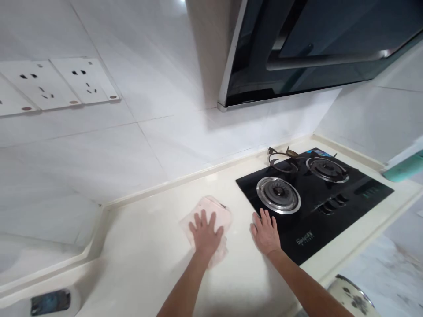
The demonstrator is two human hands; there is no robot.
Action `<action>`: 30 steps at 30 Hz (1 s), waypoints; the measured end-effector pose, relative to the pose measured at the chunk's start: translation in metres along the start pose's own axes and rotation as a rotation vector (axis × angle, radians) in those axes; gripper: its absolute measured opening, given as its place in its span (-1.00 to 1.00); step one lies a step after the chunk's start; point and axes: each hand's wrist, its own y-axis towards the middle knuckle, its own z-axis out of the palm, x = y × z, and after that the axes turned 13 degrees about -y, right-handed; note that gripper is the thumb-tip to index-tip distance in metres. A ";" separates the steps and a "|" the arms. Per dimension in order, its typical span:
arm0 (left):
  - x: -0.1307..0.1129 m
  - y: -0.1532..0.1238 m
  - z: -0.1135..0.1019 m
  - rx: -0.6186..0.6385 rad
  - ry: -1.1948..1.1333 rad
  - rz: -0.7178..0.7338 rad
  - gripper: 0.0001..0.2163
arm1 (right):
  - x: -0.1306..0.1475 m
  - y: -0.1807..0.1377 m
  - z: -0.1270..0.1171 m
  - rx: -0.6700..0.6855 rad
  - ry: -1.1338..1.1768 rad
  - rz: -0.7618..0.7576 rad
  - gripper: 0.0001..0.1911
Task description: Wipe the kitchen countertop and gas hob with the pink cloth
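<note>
My left hand (206, 234) lies flat with spread fingers on a pale pink cloth (220, 216), pressing it against the cream countertop (142, 246). The cloth is rumpled, and part of it shows beyond my fingertips and below my wrist. To the right, my right hand (265, 232) rests palm down at the left edge of the black gas stove (333, 229). Its fingers are stretched out and hold nothing. Just beyond those fingertips is the stove's front-left burner (278, 194).
A loose pan support (283, 163) stands at the stove's back edge, near the second burner (327, 169). Overhead juts a dark range hood (310, 57). Wall sockets (84, 79) are at upper left. A green object (405, 167) sits at right, and a flowered container (353, 297) below the counter edge.
</note>
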 end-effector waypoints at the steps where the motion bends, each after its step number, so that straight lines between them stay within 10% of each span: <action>1: -0.014 -0.005 0.009 0.030 -0.022 0.066 -0.38 | 0.000 0.000 0.000 0.002 0.010 0.002 -0.43; 6: -0.055 -0.047 0.045 0.116 -0.139 0.331 -0.37 | -0.002 0.004 -0.003 0.125 0.046 -0.011 -0.41; 15: -0.058 -0.057 0.061 0.068 -0.090 0.270 -0.42 | -0.065 0.004 0.001 0.145 0.219 -0.160 -0.39; 30: -0.151 0.160 0.047 -0.058 -0.112 -0.013 -0.42 | -0.080 -0.006 0.021 0.118 0.115 -0.202 -0.42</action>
